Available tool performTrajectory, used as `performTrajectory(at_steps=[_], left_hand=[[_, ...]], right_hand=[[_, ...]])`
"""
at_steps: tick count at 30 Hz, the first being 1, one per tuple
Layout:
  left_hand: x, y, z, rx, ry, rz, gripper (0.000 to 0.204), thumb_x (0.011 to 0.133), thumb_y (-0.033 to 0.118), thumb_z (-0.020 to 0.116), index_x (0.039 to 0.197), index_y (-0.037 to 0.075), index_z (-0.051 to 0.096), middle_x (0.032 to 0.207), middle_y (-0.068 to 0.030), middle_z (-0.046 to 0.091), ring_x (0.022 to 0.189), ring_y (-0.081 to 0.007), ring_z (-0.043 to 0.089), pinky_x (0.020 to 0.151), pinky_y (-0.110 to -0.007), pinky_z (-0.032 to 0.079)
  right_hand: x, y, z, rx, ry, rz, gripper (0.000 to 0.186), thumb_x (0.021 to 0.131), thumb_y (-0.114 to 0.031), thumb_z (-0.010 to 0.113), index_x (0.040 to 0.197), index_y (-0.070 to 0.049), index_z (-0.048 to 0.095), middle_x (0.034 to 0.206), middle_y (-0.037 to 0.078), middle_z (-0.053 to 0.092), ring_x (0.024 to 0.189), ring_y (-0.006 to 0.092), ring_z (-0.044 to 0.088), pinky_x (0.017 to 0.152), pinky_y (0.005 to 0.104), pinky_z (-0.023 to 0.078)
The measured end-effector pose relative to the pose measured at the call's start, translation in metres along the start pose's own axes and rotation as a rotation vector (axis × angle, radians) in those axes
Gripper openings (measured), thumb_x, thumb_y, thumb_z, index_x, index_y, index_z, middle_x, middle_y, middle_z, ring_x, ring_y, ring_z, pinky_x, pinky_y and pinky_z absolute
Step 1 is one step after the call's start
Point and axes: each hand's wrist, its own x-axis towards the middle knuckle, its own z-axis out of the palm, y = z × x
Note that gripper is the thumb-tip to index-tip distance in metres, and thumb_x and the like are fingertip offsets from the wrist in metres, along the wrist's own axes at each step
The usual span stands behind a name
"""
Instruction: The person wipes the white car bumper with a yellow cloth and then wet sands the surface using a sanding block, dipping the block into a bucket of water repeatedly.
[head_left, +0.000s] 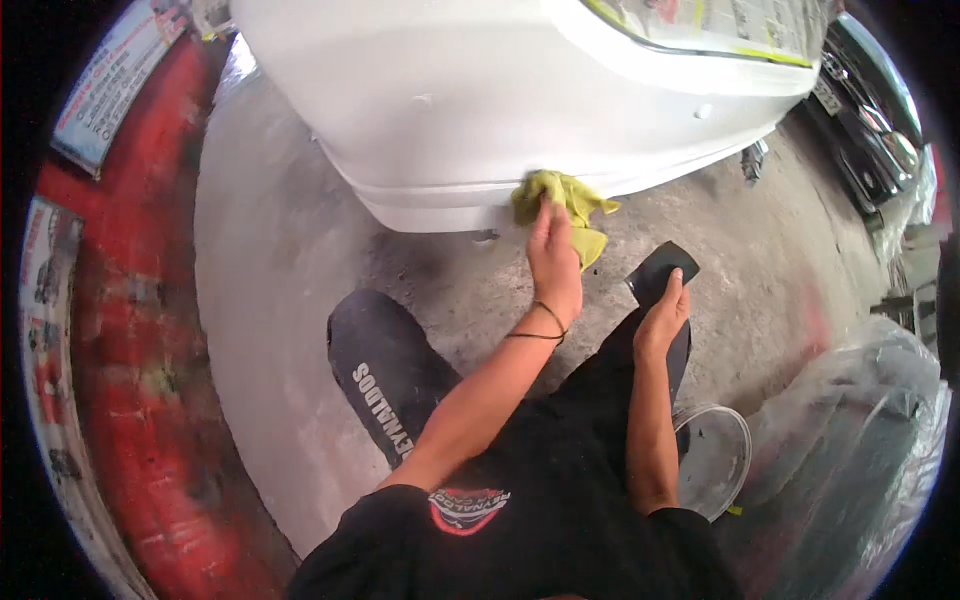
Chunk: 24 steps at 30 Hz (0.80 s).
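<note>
My left hand (pixel 556 262) is closed around a yellow-green cloth (pixel 570 195), which lies against the lower edge of a white car bumper (pixel 440 190). One corner of the cloth hangs below my fingers. Farther right and nearer to me, my right hand (pixel 662 318) pinches a dark, slightly curled square of sandpaper (pixel 655 270), with the thumb on top. The sandpaper is held above my right leg, apart from the bumper. The bumper's white surface looks matte, and the window (pixel 720 30) above it is covered with clear film and yellow tape.
A clear round tub (pixel 745 455) stands beside my right leg. Plastic sheeting (pixel 850 430) covers a bulky thing at the right. A dark car (pixel 860 120) is at the far right. Along the left runs a red wall (pixel 140 350) with signs (pixel 115 85). The floor (pixel 270 300) is grey concrete.
</note>
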Motion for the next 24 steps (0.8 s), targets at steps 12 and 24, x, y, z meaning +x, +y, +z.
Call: performTrajectory(at_steps=[12,24], left_hand=[[0.121,0.174,-0.115,0.723,-0.142,1.093,0.049,0.116,0.023,0.065,0.157,-0.003,0.063,0.166,-0.0265,0.056,0.151,-0.052,0.055,0.13,-0.056,0.038],[0.136,0.116,-0.002,1.109,-0.689,1.493,0.046,0.101,0.017,0.064,0.145,0.006,0.075,0.171,-0.0087,0.059,0.172,-0.0269,0.035,0.137,-0.059,0.033]], right_hand=[[-0.113,-0.091,-0.209,-0.294,0.452,-0.12,0.053,0.121,-0.039,0.062,0.139,0.01,0.07,0.127,0.008,0.074,0.115,0.0152,0.065,0.105,0.0319,0.051],[-0.203,-0.091,-0.176,-0.461,0.799,0.004,0.065,0.121,-0.041,0.061,0.155,0.013,0.061,0.154,0.019,0.068,0.132,0.0219,0.067,0.118,0.0352,0.047]])
